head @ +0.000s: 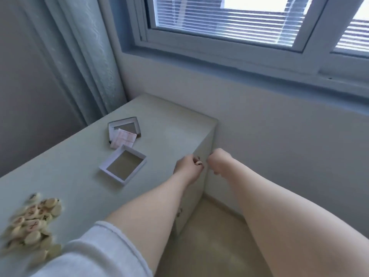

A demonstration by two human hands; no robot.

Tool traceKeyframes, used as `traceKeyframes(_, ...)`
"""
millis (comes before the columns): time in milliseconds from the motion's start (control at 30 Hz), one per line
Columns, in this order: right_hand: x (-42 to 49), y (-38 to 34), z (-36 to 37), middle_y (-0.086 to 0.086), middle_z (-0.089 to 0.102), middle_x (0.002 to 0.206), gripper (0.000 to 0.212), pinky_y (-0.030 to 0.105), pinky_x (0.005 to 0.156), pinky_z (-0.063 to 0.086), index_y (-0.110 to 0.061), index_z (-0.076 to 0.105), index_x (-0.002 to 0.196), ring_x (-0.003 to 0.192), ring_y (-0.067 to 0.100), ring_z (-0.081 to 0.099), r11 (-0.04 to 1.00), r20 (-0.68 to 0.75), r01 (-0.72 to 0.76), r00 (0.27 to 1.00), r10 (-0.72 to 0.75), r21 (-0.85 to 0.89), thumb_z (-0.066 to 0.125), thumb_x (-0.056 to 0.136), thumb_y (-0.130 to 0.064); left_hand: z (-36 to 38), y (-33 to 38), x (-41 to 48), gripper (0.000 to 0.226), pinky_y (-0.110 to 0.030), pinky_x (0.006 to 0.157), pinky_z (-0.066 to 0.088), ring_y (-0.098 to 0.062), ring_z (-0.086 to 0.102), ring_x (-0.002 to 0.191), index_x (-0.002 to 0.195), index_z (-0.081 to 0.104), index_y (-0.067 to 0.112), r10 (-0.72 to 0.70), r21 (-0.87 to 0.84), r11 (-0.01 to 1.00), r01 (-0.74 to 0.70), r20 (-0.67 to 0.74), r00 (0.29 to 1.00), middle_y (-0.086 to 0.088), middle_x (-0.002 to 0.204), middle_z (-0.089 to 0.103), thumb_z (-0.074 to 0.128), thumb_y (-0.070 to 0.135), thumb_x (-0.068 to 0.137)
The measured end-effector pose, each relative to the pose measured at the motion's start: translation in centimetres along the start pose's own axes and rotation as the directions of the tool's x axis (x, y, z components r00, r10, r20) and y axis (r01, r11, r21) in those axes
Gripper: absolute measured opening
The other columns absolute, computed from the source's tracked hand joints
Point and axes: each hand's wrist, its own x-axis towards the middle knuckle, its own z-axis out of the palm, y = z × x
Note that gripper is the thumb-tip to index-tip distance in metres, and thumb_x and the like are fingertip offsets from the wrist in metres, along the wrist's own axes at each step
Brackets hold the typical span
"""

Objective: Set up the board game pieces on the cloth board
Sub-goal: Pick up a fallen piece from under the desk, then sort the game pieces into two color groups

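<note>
1. The dark and red marks on the pile of pieces (34, 220) at lower left are too blurred to read.
2. On the table (169, 126) at mid-frame lies an empty box tray (122, 164). The second tray (124, 126) behind it holds the folded cloth board (122, 139).
3. At centre, the left hand (187, 166) pinches a pale piece (199, 163), with the right hand (218, 160) clenched beside it.
</note>
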Motion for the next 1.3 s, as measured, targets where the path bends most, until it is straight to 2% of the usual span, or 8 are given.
traceKeyframes(167, -2.4, -6.8, 1.6, 0.011, 0.047, 0.097, 0.032, 0.026, 0.059, 0.042, 0.001, 0.052, 0.122, 0.080, 0.022, 0.047, 0.982, 0.006, 0.154, 0.988, -0.156, 0.113, 0.042, 0.092, -0.006, -7.8, -2.0, -2.0, 0.007, -0.034, 0.077, 0.051, -0.029, 0.063, 0.095, 0.081, 0.057, 0.017, -0.058, -0.121, 0.992, 0.041, -0.141, 0.988, -0.014, 0.098, 0.068, 0.051, 0.021, 0.083)
traceKeyframes(300, -4.2, -12.4, 6.5, 0.008, 0.055, 0.088, 0.022, 0.021, 0.047, 0.035, -0.007, 0.056, 0.108, 0.053, 0.015, 0.046, 0.969, 0.118, 0.242, 0.962, -0.247, 0.059, 0.040, 0.094, -0.012, -12.9, -6.5, -4.0, 0.011, -0.035, 0.083, 0.049, -0.030, 0.061, 0.099, 0.094, 0.056, 0.014, -0.137, -0.150, 0.984, 0.100, -0.268, 0.954, -0.012, 0.105, 0.065, 0.052, 0.020, 0.085)
traceKeyframes(433, -5.0, -16.3, 12.1, 0.001, 0.047, 0.070, 0.005, 0.020, 0.048, 0.036, -0.015, 0.047, 0.094, 0.054, 0.012, 0.043, 0.950, 0.209, 0.307, 0.926, -0.313, 0.062, 0.042, 0.094, -0.014, -16.9, -12.0, -6.8, 0.016, -0.031, 0.080, 0.045, -0.029, 0.057, 0.101, 0.102, 0.053, 0.016, -0.196, -0.048, 0.980, 0.193, -0.397, 0.896, -0.007, 0.110, 0.062, 0.050, 0.023, 0.088)
traceKeyframes(533, -5.2, -18.9, 16.5, 0.005, 0.050, 0.086, 0.016, 0.021, 0.053, 0.035, -0.020, 0.046, 0.081, 0.063, 0.017, 0.044, 0.937, 0.273, 0.348, 0.898, -0.344, 0.039, 0.040, 0.094, -0.013, -19.0, -17.1, -8.5, 0.007, -0.030, 0.079, 0.044, -0.027, 0.057, 0.099, 0.093, 0.052, 0.019, -0.291, -0.031, 0.949, 0.312, -0.461, 0.838, -0.006, 0.107, 0.064, 0.049, 0.024, 0.089)
traceKeyframes(867, -4.6, -22.8, 23.2, 0.002, 0.038, 0.062, 0.033, 0.021, 0.046, 0.030, -0.017, 0.035, 0.060, 0.053, 0.013, 0.035, 0.875, 0.381, 0.466, 0.839, -0.389, -0.134, 0.037, 0.090, -0.005, -19.4, -24.7, -10.7, 0.004, -0.028, 0.072, 0.045, -0.024, 0.060, 0.093, 0.084, 0.053, 0.026, -0.458, -0.068, 0.867, 0.494, -0.500, 0.735, 0.001, 0.100, 0.067, 0.051, 0.030, 0.085)
traceKeyframes(1000, -3.4, -22.5, 23.6, 0.007, 0.053, 0.081, 0.020, 0.022, 0.059, 0.036, -0.007, 0.059, 0.093, 0.074, 0.022, 0.050, 0.838, 0.424, 0.531, 0.792, -0.438, -0.127, 0.040, 0.087, -0.007, -18.4, -24.5, -10.6, 0.015, -0.028, 0.080, 0.042, -0.020, 0.054, 0.108, 0.098, 0.061, 0.025, -0.384, 0.023, 0.870, 0.492, -0.595, 0.706, 0.004, 0.114, 0.061, 0.052, 0.029, 0.087)
traceKeyframes(1100, -3.0, -21.6, 23.6, 0.008, 0.058, 0.101, 0.031, 0.023, 0.071, 0.039, -0.012, 0.054, 0.118, 0.089, 0.023, 0.054, 0.814, 0.468, 0.577, 0.739, -0.484, -0.070, 0.045, 0.089, -0.014, -17.3, -24.5, -10.8, 0.016, -0.028, 0.086, 0.040, -0.020, 0.047, 0.113, 0.099, 0.063, 0.024, -0.324, 0.066, 0.867, 0.493, -0.678, 0.660, 0.006, 0.119, 0.054, 0.054, 0.029, 0.086)
traceKeyframes(1300, -3.3, -19.6, 24.4, 0.005, 0.046, 0.133, 0.041, 0.033, 0.099, 0.040, -0.020, 0.047, 0.129, 0.123, 0.024, 0.040, 0.672, 0.481, 0.735, 0.625, -0.616, -0.094, 0.040, 0.089, -0.017, -14.4, -24.6, -12.0, 0.015, -0.034, 0.074, 0.044, -0.021, 0.056, 0.090, 0.082, 0.068, 0.027, -0.151, 0.122, 0.868, 0.481, -0.858, 0.491, 0.006, 0.094, 0.064, 0.059, 0.024, 0.069)
